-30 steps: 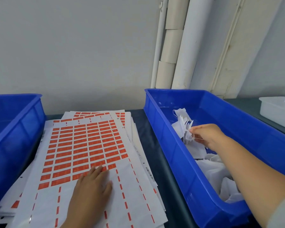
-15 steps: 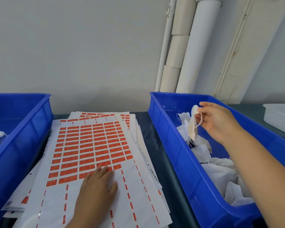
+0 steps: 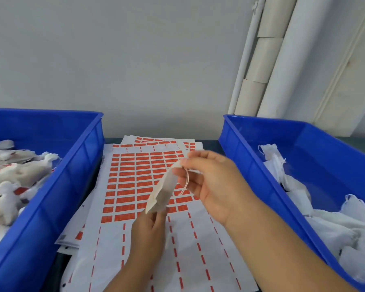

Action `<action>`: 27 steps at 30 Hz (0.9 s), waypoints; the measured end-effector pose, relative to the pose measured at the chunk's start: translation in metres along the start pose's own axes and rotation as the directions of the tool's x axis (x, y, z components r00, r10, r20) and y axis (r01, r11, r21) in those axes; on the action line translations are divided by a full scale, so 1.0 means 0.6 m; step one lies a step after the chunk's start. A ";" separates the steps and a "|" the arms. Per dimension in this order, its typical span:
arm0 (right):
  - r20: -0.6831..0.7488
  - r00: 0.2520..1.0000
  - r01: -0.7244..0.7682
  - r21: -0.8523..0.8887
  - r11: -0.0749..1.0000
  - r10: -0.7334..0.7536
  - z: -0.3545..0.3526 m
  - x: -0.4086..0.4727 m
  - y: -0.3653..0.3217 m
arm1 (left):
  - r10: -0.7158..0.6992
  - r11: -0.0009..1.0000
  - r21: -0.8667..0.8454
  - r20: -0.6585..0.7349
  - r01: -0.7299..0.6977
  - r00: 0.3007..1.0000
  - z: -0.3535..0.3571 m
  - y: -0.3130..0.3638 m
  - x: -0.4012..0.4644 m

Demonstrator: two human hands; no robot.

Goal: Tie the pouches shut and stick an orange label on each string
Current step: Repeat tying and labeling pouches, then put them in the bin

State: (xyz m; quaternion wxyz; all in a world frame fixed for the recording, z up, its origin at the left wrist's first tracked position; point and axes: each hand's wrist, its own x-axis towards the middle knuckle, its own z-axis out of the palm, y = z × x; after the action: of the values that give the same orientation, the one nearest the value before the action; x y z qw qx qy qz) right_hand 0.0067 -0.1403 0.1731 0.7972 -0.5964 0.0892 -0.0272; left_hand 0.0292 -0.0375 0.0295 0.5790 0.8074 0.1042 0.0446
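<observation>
A small white pouch [image 3: 163,191] is hanging tilted above the stack of label sheets [image 3: 139,180], held at both ends. The right hand [image 3: 207,182] is pinching the pouch's upper end: its fingers [image 3: 195,163] are closing on the gathered neck, with the thumb below and the index finger curling over the top. A thin string [image 3: 185,183] is looping down just beneath those fingers, between the thumb and the palm, beside the pouch's upper half. The left hand [image 3: 149,234] is reaching up from below, and its fingers [image 3: 156,216] are closing on the pouch's lower corner; the pouch's bottom edge is sitting directly at these fingertips. The pouch is thus spanning the gap between the two sets of fingers, lower left to upper right, clear of the sheets.

Under both hands, rows of orange labels [image 3: 126,192] are filling the top sheet; nearer the left wrist the sheet is showing only narrow orange strips. To the left of the left hand, a blue bin [image 3: 76,171] is holding filled pouches [image 3: 15,175], some bearing orange marks. To the right of the right hand, a second blue bin [image 3: 253,171] is holding limp white pouches [image 3: 293,186]. Both bins are standing on the dark worktop [image 3: 211,143].
</observation>
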 end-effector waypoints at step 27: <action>-0.079 0.974 0.170 -0.369 0.914 -0.213 -0.052 0.062 0.195 | 0.425 0.821 0.417 0.009 -0.390 0.905 -0.002 -0.013 0.014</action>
State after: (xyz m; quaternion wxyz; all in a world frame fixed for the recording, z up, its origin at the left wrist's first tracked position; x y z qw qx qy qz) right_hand 0.0305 -0.1416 0.0487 0.6614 -0.7353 0.0806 -0.1236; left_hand 0.0361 -0.0320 0.0222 0.3693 0.9112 -0.0397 0.1784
